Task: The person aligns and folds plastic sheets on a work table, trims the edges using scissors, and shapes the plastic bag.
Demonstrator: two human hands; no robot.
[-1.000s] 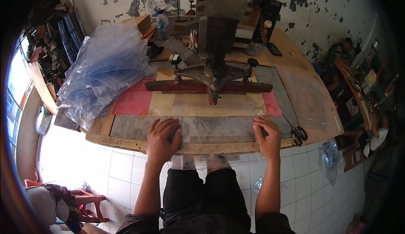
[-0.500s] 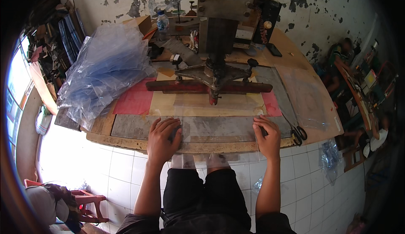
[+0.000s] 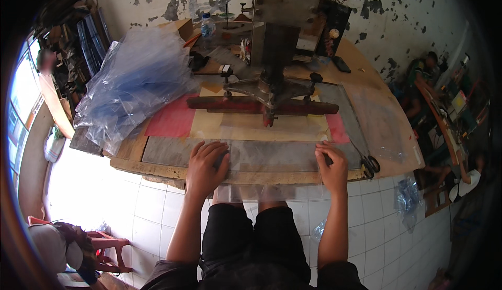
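A clear plastic sheet [image 3: 274, 156] lies flat across the near side of the worktable, its far part reaching toward a press bar and its near part hanging over the front edge. On the sheet's left side rests my left hand [image 3: 207, 168], palm down, fingers stretched and thumb apart. My right hand [image 3: 333, 168] is at the sheet's right edge, fingers bent and thumb close to the forefinger, pinching that edge. Beyond both hands, the long reddish press bar [image 3: 230, 104] hangs from a dark metal press head [image 3: 273, 87] above a yellowish pad [image 3: 209, 125] with pink ends.
A heap of clear bluish plastic sheets [image 3: 133, 86] covers the table's left. Black-handled scissors [image 3: 371, 166] lie right of my right hand. A phone [image 3: 341, 64] and a water bottle [image 3: 207, 26] are farther back. At far right, a person [image 3: 422, 73] sits by another table.
The view has shifted slightly, so the table appears a little higher. Both hands keep nearly the same place on the plastic sheet.
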